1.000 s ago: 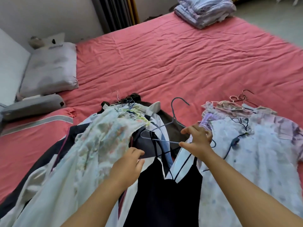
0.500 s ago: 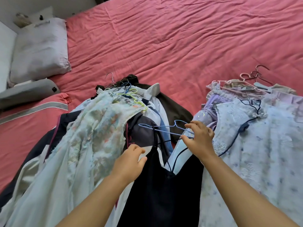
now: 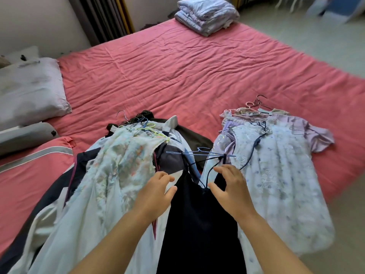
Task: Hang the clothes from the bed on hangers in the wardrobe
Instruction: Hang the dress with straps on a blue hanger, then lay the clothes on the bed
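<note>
A black strap dress (image 3: 199,224) lies on the bed between two heaps of clothes, its thin straps looped over a blue wire hanger (image 3: 201,153) that lies flat above it. My left hand (image 3: 156,194) grips the dress at its upper left edge, fingers curled and thumb on the black cloth. My right hand (image 3: 231,186) hovers over the upper right edge with fingers spread and relaxed, apart from the hanger. On the left a floral dress (image 3: 118,175) tops the left heap; on the right a pale blue dress (image 3: 276,175) tops the other. Both heaps carry hangers.
The pink bed sheet (image 3: 197,76) stretches away behind the heaps. A grey pillow (image 3: 29,89) and a bolster (image 3: 25,135) lie at the left. A folded blanket (image 3: 205,14) sits at the far corner. The floor (image 3: 316,46) runs along the right.
My right hand has let go of the blue hanger and drawn back to the dress's top edge. The hanger now lies flat. The view has tilted up.
</note>
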The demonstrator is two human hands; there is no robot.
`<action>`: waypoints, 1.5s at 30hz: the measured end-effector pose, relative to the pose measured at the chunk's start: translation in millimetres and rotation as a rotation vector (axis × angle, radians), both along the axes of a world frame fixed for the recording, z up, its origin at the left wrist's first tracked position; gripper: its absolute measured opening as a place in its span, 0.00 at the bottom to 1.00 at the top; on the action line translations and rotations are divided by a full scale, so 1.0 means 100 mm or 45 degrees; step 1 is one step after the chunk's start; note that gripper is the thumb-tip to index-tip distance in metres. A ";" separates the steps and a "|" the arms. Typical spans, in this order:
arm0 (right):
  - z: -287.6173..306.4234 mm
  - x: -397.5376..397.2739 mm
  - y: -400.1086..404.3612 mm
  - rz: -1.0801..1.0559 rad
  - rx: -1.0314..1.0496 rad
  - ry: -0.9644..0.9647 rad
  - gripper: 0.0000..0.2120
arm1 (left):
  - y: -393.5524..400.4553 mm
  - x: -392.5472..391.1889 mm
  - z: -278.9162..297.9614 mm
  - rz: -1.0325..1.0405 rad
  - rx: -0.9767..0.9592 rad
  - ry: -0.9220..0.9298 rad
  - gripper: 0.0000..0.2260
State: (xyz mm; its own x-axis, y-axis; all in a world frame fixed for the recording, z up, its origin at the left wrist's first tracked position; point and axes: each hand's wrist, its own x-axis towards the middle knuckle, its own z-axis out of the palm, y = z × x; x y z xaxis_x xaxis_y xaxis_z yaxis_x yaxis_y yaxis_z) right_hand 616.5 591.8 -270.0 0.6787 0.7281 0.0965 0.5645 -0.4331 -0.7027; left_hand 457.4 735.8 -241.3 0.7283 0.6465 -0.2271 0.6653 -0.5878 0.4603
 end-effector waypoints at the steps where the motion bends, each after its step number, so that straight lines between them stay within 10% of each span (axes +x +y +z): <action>1: 0.09 -0.16 -0.08 -0.019 -0.022 0.004 0.17 | -0.02 -0.11 0.07 -0.044 0.002 -0.032 0.14; 29: 1.05 -5.36 -3.12 -1.387 0.136 -0.161 0.17 | -2.54 -2.70 0.89 -1.677 0.404 -0.083 0.17; 45: 2.60 -7.36 -4.78 -2.474 0.106 -0.686 0.21 | -5.67 -3.63 2.28 -2.771 -0.181 -0.728 0.15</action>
State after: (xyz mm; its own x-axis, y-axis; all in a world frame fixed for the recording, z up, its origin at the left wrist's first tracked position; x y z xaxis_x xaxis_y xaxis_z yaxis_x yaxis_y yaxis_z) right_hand -119.1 113.9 -10.0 0.2995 -0.8086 0.5063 -0.4028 -0.5883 -0.7012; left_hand 94.7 168.5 -13.0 0.0671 -0.9684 0.2404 -0.9160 0.0357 0.3995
